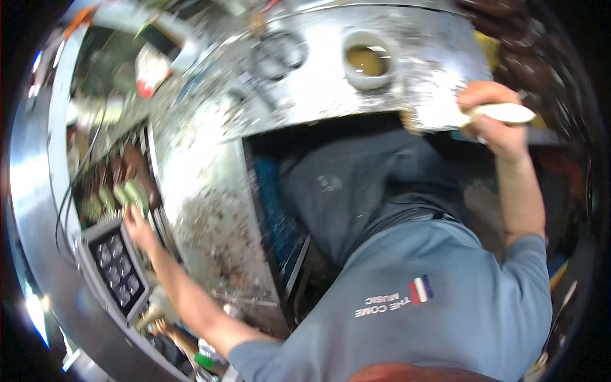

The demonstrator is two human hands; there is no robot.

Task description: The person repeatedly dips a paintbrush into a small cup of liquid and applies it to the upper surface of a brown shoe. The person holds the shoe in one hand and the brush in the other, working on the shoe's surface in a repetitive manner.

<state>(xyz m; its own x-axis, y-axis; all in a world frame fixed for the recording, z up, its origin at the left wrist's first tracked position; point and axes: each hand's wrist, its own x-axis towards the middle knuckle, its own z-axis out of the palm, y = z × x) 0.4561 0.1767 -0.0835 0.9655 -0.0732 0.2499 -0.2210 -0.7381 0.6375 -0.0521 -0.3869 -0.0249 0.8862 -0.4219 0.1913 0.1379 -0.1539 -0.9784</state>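
My right hand point(499, 121) is closed around the pale handle of a flat brush point(519, 113); its bristles point left, over the near edge of the metal bench. Left of the brush, on the bench, a white pot point(393, 63) holds a yellowish liquid. My left arm stretches far to the left. Its hand point(139, 230) is at the near ends of several green and brown pieces point(130, 191), which look like brown shoe uppers on green lasts. Blur hides whether its fingers grip one.
A lamp panel point(114, 270) with several lights stands beside my left hand. A black ring-shaped object point(279, 56) lies left of the pot. Scraps litter the metal bench point(203, 191). Dark brown glossy pieces point(522, 63) are at the far right. Another person's arm point(175, 337) shows at lower left.
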